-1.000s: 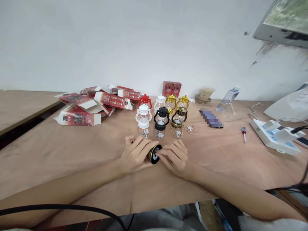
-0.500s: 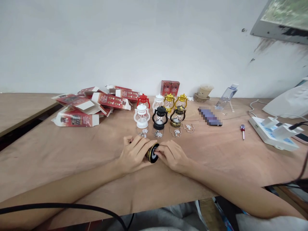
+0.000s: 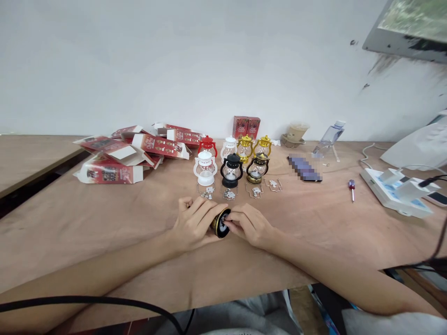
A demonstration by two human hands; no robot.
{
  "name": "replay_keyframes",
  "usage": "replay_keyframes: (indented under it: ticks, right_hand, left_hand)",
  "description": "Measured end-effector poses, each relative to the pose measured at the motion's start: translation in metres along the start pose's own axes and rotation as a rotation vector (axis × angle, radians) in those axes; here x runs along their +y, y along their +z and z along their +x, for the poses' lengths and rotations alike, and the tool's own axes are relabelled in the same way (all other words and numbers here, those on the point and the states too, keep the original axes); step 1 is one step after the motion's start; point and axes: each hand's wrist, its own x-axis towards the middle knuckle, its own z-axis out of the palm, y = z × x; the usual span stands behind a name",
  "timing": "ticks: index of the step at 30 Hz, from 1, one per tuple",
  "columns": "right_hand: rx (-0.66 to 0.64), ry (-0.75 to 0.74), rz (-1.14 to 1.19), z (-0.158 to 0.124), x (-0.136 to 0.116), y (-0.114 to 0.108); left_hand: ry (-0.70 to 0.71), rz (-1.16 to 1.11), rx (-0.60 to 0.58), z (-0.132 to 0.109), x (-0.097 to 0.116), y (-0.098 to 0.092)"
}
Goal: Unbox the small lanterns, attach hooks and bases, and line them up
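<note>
- While the left hand (image 3: 194, 223) covered most of it, the black-and-gold object (image 3: 218, 227) showed only a round end and a strip of side; shape under the palm could not be made out.
- Held between both hands, near the table's (image 3: 132, 260) front edge; contact with the tabletop hidden.
- Lay tipped on its side, long axis roughly left to right, round end facing right and somewhat toward the wearer.
- Left hand wrapped around the body, fingers over the top.
- Right hand (image 3: 254, 226) had thumb and fingertips drawn together at the round end's pale centre; could not tell whether they pinched anything.
- Just beyond: wire pieces (image 3: 273, 184) with pale bits, too small to identify.
- Behind those, a black lantern (image 3: 232, 179) stood upright among others, rear ones partly covered.
- Left, red boxes (image 3: 111, 172) overlapped.
- Right, phone (image 3: 304, 169), its screen pixelated.
</note>
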Motion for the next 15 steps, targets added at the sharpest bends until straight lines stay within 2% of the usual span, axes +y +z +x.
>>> replay_keyframes:
  ticks: [5, 15]
  right_hand:
    - [0.016, 0.027, -0.004, 0.0003, -0.0008, -0.0026]
    - [0.045, -0.069, -0.041, -0.0018, 0.0019, 0.0016]
  left_hand:
    - [0.000, 0.003, -0.016, 0.0005, 0.0003, -0.0012]
    - [-0.009, -0.001, -0.038, 0.0005, -0.0005, -0.0011]
